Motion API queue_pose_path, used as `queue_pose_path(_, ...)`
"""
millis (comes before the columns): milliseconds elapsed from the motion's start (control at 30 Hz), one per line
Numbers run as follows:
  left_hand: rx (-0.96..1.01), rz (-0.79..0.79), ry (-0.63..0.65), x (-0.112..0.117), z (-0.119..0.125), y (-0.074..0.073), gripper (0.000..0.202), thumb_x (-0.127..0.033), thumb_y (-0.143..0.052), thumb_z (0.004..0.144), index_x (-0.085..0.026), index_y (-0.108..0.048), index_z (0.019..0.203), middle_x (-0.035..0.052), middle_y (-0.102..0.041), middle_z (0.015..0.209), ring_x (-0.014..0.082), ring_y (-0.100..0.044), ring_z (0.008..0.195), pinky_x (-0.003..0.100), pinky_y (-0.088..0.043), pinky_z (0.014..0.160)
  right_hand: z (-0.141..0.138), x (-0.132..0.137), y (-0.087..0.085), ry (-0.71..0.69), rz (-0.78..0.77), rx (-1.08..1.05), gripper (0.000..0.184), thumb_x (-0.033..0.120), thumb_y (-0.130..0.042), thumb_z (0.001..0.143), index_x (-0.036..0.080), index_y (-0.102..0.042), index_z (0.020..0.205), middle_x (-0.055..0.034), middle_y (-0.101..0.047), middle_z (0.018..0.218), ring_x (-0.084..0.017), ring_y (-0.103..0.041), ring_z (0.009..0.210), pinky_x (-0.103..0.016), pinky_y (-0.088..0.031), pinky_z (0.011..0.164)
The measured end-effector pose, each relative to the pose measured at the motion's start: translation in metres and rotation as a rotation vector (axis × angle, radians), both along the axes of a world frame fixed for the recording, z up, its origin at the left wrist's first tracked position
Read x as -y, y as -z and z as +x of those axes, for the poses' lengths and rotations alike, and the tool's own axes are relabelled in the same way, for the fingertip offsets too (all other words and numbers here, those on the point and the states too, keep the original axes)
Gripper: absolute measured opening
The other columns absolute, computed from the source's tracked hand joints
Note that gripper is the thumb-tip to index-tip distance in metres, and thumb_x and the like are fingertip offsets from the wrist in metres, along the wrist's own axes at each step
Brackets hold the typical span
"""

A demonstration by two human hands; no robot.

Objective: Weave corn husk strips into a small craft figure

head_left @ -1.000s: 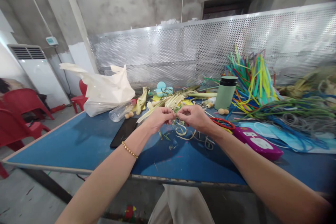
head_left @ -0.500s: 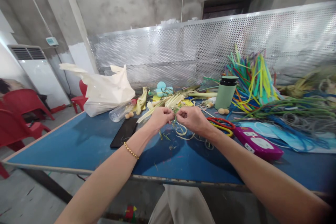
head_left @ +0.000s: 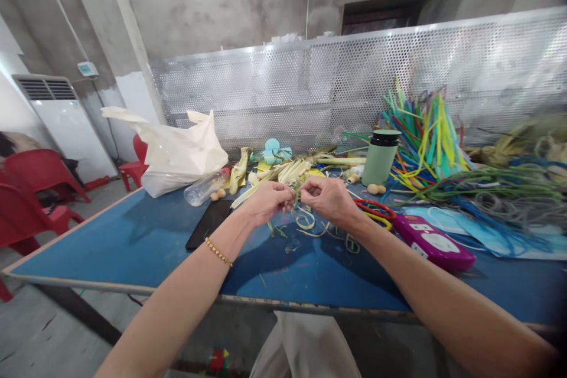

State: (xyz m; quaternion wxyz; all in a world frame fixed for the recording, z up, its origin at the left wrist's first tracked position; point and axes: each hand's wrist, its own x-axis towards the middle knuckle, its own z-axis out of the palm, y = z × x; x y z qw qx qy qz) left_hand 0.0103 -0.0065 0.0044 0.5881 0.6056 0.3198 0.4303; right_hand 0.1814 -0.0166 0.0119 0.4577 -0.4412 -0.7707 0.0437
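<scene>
Over the middle of the blue table (head_left: 133,248), my left hand (head_left: 271,197) is closed in a pinch with its fingers curled. Thin green plant strands (head_left: 298,189) show at its fingertips, partly hidden. My right hand (head_left: 325,198) faces it a short gap away, thumb and forefinger pinched together; what lies between them is too small to make out. Pale dried husks (head_left: 295,171) lie just behind both hands. Below the fingers are a curled pale strip (head_left: 305,220) and small green scraps (head_left: 279,229) on the tabletop.
Left are a black phone (head_left: 208,225), a clear bottle (head_left: 201,190) and a white plastic bag (head_left: 181,156). Right are a green tumbler (head_left: 381,159), a purple device (head_left: 434,243), red and yellow loops (head_left: 376,211) and bundled colourful strips (head_left: 436,136). Perforated metal panel (head_left: 274,94) stands behind.
My right hand has shifted slightly right, widening the gap between the hands. The left hand's fingers have turned and dropped a little. Objects on the table stay as they were.
</scene>
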Motion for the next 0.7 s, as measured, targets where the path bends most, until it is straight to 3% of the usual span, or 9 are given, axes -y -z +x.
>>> queue_pose_path(233, 0.061, -0.106, 0.057, 0.005, -0.002, -0.007, 0.013, -0.015, -0.071, 0.066, -0.009, -0.059, 0.064, 0.0015, -0.056, 0.06, 0.0057, -0.048, 0.051, 0.023, -0.034, 0.054, 0.002, 0.002, -0.005, -0.027, -0.033, -0.06, 0.012, 0.024, -0.053, 0.07, 0.016, -0.061, 0.067, 0.0004, -0.057, 0.057, -0.011, -0.048, 0.053, -0.023, -0.037, 0.053)
queue_pose_path(400, 0.095, -0.102, 0.055, 0.002, -0.003, -0.005, 0.014, -0.015, -0.073, 0.065, -0.009, -0.06, 0.064, 0.0026, -0.058, 0.06, 0.0062, -0.049, 0.049, 0.023, -0.034, 0.052, 0.001, 0.006, -0.01, -0.164, -0.232, -0.136, 0.021, 0.034, -0.053, 0.075, 0.016, -0.06, 0.068, 0.0027, -0.05, 0.052, -0.009, -0.041, 0.047, -0.023, -0.034, 0.048)
queue_pose_path(500, 0.13, -0.111, 0.049, 0.001, -0.003, -0.005, 0.015, -0.016, -0.074, 0.066, -0.008, -0.061, 0.064, 0.0033, -0.059, 0.061, 0.0065, -0.05, 0.05, 0.023, -0.035, 0.052, 0.0, 0.004, -0.01, -0.198, -0.244, -0.144, 0.021, 0.036, -0.056, 0.073, 0.016, -0.06, 0.068, 0.0017, -0.054, 0.055, -0.01, -0.043, 0.049, -0.023, -0.036, 0.048)
queue_pose_path(700, 0.166, -0.182, 0.067, 0.002, -0.002, -0.006, 0.01, -0.009, -0.072, 0.065, -0.007, -0.062, 0.065, 0.0035, -0.059, 0.061, 0.007, -0.052, 0.053, 0.023, -0.038, 0.056, 0.003, -0.004, -0.002, -0.045, -0.129, 0.003, 0.012, 0.026, -0.054, 0.07, 0.017, -0.06, 0.067, -0.0014, -0.062, 0.063, -0.012, -0.053, 0.057, -0.025, -0.04, 0.058)
